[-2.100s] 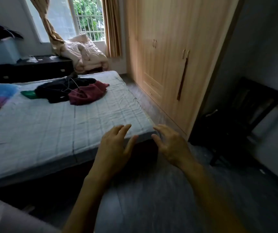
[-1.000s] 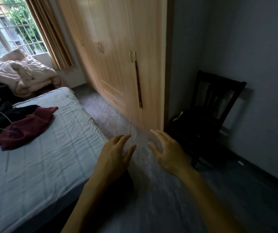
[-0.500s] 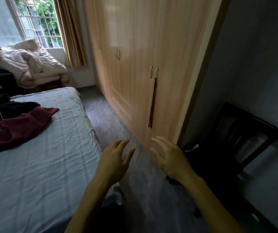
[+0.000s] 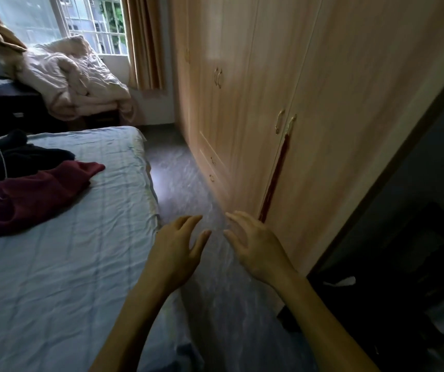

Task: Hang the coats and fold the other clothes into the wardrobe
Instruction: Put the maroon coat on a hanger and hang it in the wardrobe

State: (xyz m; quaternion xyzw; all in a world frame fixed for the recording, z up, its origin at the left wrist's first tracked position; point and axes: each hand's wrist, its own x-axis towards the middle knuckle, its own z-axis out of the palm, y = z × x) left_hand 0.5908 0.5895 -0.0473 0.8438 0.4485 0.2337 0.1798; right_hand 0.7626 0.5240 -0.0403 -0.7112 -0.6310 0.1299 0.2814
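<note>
While both hands hang over the floor (image 4: 183, 178) between the bed (image 4: 54, 277) and the wardrobe (image 4: 242, 76), neither one's holding anything: left hand (image 4: 176, 248) and right hand (image 4: 255, 245) sit side by side in the near middle, fingers loose and spread, not touching each other. The clothes are over on the far left of the bed, a dark red top (image 4: 33, 194) crumpled up with a black garment (image 4: 27, 159) touching it just behind and a thin wire hanger (image 4: 2, 163) lying across them. The wardrobe's on the right with its doors looking closed, though a strip of red cloth (image 4: 274, 178) shows in the gap between the nearest pair, below the handles (image 4: 285, 123).
</note>
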